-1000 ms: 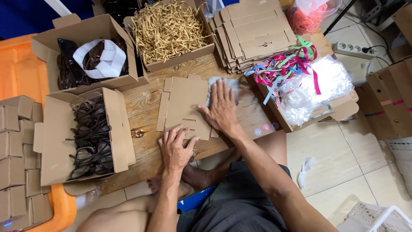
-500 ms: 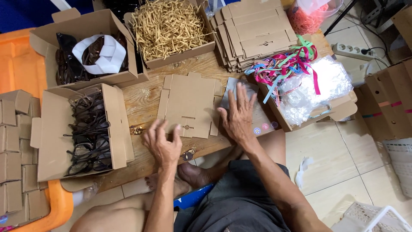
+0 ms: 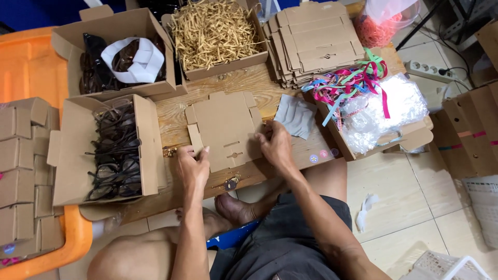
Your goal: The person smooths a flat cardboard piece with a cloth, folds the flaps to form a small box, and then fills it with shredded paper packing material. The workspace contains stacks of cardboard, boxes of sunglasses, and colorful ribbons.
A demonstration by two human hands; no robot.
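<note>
Both hands have come off pressing: left hand and right hand now pinch the flat box blank's near edges, starting a fold.

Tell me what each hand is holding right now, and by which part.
Both hold the flat cardboard box blank lying on the wooden table. The left hand pinches its lower left flap; the right hand takes its right edge.

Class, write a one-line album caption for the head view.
Left hand and right hand grip a flat cardboard box blank on a wooden table.
</note>
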